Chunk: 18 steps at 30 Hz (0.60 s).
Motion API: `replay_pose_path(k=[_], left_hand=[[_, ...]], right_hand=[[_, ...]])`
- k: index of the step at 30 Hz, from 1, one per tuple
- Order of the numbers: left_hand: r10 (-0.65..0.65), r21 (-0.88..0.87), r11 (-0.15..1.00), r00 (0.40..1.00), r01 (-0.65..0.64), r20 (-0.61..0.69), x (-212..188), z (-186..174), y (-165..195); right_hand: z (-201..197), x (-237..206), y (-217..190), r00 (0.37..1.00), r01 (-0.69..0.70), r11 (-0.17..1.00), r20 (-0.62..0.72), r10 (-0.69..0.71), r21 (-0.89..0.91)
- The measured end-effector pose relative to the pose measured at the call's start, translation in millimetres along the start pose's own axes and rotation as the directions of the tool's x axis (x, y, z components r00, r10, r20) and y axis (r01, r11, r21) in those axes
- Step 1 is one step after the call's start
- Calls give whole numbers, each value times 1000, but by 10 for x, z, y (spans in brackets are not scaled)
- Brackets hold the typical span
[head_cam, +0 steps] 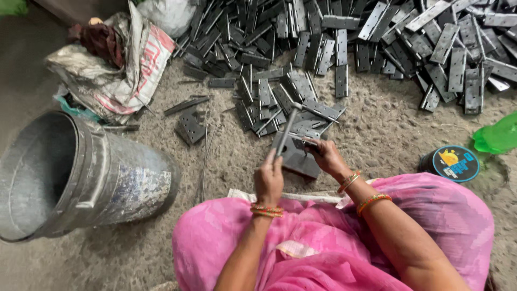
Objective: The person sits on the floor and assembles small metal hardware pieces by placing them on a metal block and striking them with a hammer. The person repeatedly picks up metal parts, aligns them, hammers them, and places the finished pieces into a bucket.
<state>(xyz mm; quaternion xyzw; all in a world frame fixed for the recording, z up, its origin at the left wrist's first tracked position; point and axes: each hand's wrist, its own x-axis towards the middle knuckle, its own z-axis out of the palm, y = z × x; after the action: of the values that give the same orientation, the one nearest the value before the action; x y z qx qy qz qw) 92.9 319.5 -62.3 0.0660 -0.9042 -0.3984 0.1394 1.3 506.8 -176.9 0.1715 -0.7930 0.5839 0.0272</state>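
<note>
My left hand [268, 180] is closed around the handle of a small hammer [287, 129], whose head points away toward the scattered hinges. My right hand [327, 156] pinches a grey metal hinge [304, 143] and holds it down on a dark, flat metal block [296, 159] on the ground in front of my knees. Both wrists wear orange and gold bangles. Pink cloth covers my lap below the hands.
A large heap of grey metal hinges [344, 43] spreads across the top. A dented metal bucket [75, 178] lies tilted at the left, with crumpled sacks [116, 64] behind it. A round tin with a blue lid [451, 163] and a green plastic bag [498, 134] sit at the right on the sandy ground.
</note>
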Motion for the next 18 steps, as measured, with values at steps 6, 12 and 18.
replay_pose_path(k=[6, 12, 18], left_hand=[[328, -436, 681, 777, -589, -538, 376, -1526, 1368], [248, -316, 428, 446, -847, -860, 428, -1181, 1279], [187, 241, 947, 974, -213, 126, -104, 249, -31]], right_hand=[[73, 40, -66, 1000, -6, 996, -16, 5, -92], [64, 16, -36, 998, 54, 994, -12, -56, -90], [119, 6, 77, 995, 98, 984, -5, -100, -152]])
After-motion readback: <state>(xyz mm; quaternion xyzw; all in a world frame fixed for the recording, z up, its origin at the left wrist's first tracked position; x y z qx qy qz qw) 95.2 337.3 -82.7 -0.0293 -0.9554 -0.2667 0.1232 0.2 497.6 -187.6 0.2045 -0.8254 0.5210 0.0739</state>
